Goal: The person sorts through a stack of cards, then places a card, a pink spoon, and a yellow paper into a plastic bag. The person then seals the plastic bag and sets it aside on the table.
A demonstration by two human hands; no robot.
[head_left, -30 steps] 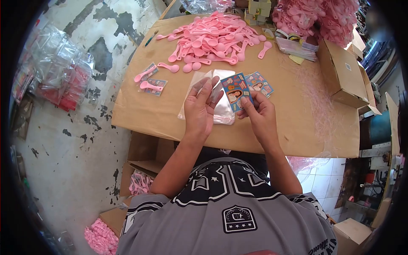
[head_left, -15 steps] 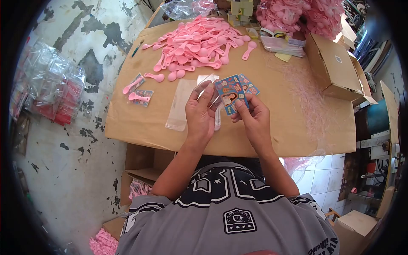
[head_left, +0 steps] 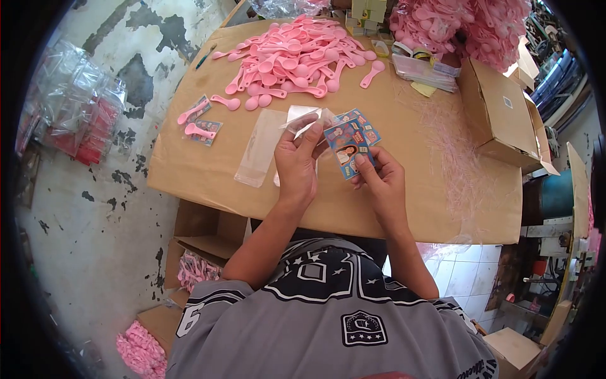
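My left hand [head_left: 298,158] pinches a clear plastic bag [head_left: 302,124] near the middle of the table. Right beside it, my right hand [head_left: 380,178] grips a blue printed card [head_left: 347,151] between thumb and fingers, its upper edge close to the bag. More blue cards [head_left: 365,124] lie fanned out just behind it. Flat on the table to the left of my left hand are clear plastic bags [head_left: 259,151]. Further left, two pink spoons [head_left: 201,131] rest on small blue cards. A large heap of pink scoop spoons [head_left: 297,57] covers the back of the table.
An open cardboard box [head_left: 502,110] stands at the table's right edge. Bags of pink spoons [head_left: 435,25] are piled at the back right, with tape rolls and plastic sleeves [head_left: 423,71] in front. Thin plastic strips [head_left: 457,148] litter the right side. Plastic packs [head_left: 76,107] lie on the left floor.
The view has shifted slightly. The card in my right hand is a little lower and tilted more; both hands keep their hold on the bag and card.
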